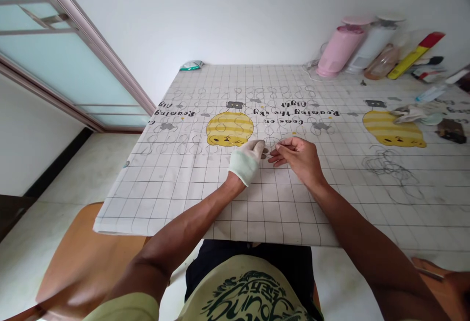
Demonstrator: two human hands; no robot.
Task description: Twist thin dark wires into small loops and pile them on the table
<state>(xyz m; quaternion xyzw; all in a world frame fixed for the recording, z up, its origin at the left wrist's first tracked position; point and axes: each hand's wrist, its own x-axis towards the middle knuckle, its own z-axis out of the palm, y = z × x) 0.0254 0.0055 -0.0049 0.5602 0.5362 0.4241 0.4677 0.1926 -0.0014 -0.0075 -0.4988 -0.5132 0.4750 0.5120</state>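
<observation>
My left hand (249, 157), in a whitish glove with a mint-green cuff, is closed in a pinch just above the table. Close beside it, my bare right hand (295, 157) pinches with thumb and forefinger, its other fingers partly stretched toward the glove. Whatever lies between the fingertips is too thin to make out. Beyond both hands, thin wire-like loops (221, 127), many shaped like a figure eight, lie in rows on the checked tablecloth (176, 198). To the right, a loose tangle of thin dark strands (391, 166) rests on the cloth.
A pink cylinder (340, 51), a pale cylinder (370, 46), a bottle (382, 63) and a yellow-red box (414, 56) stand at the back right. Another glove (418, 114) and a dark brown object (451, 130) lie rightward. A green-white packet (191, 65) sits at the far-left corner. A chair (91, 257) stands left.
</observation>
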